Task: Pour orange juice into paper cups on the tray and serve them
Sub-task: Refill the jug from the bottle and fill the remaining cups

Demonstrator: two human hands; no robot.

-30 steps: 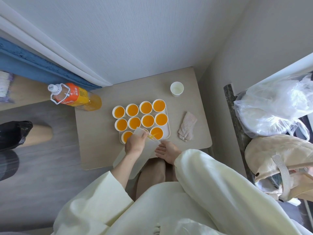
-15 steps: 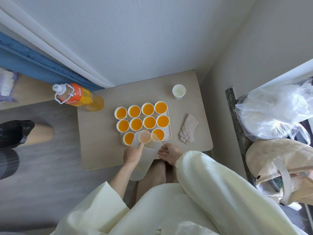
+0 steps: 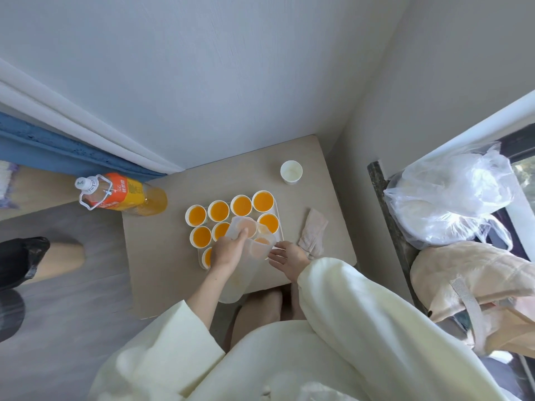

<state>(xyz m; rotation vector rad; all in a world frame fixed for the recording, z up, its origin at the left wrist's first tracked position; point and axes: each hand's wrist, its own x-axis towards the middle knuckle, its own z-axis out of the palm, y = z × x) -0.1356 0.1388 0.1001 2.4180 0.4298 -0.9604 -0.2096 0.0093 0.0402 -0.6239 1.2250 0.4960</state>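
translucent jug (image 3: 254, 256) gripped by fingers of left hand (image 3: 227, 251), right hand (image 3: 288, 260) fingers straight beside it.

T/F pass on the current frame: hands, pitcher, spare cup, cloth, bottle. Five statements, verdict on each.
1. The left hand grips the translucent pitcher over the tray. True.
2. The lone paper cup off the tray is full of juice. False: its inside shows white and looks empty.
3. The cloth lies left of the tray. False: it lies right of the tray.
4. The juice bottle has its cap on. True.
5. The right hand grips a filled cup. False: it is open beside the pitcher.
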